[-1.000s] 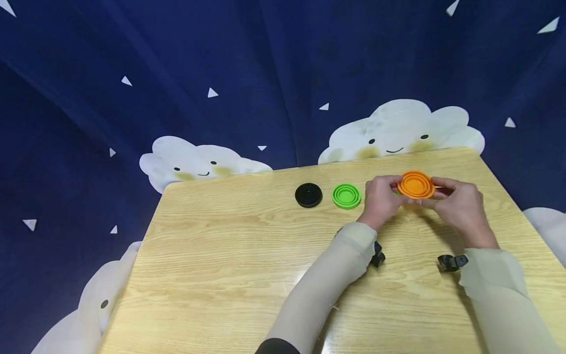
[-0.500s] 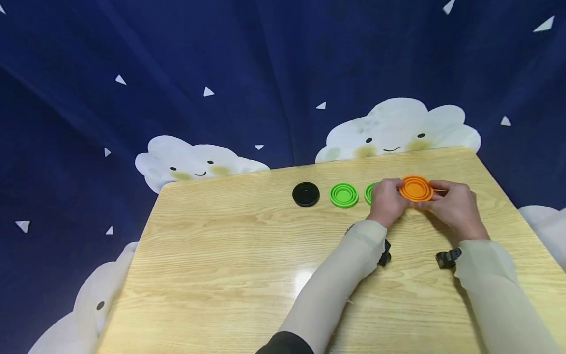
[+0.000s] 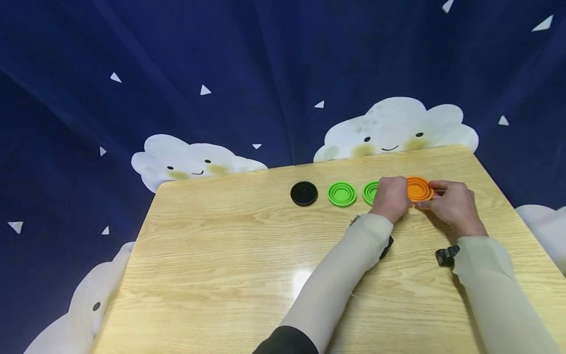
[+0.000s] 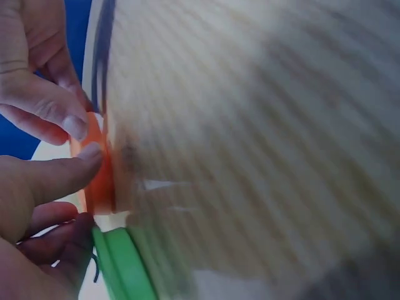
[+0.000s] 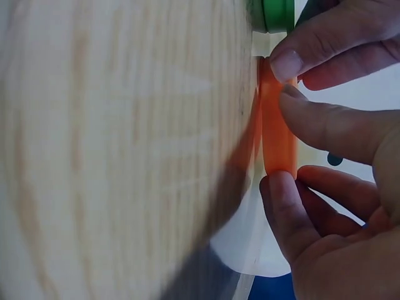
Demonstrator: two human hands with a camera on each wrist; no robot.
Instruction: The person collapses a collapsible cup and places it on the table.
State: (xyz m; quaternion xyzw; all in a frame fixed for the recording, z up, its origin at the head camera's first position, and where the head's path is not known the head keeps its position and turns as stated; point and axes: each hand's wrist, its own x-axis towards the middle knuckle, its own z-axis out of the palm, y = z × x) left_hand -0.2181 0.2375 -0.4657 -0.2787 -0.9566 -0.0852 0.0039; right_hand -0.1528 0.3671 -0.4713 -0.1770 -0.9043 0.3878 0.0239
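Note:
A flat orange collapsible cup (image 3: 417, 189) with concentric rings lies between both hands at the right end of a row. My left hand (image 3: 391, 197) grips its left side, covering that part of the rim in the head view. On the other side, my right hand (image 3: 455, 204) pinches the rim. Both thumbs meet near its front wall in the right wrist view, where the orange cup (image 5: 279, 128) stands edge-on, low at the table surface. Beside the left fingers is a green collapsible cup (image 4: 128, 265), partly hidden by that hand in the head view.
Another green collapsible cup (image 3: 342, 194) and a black one (image 3: 304, 193) lie flat further left in the row. The wooden table (image 3: 212, 255) ends at a back edge against a dark blue curtain (image 3: 247, 73) with clouds.
The orange cup has come down slightly toward the table, held by both hands. My left hand has shifted right over its rim, uncovering more of the nearer green cup.

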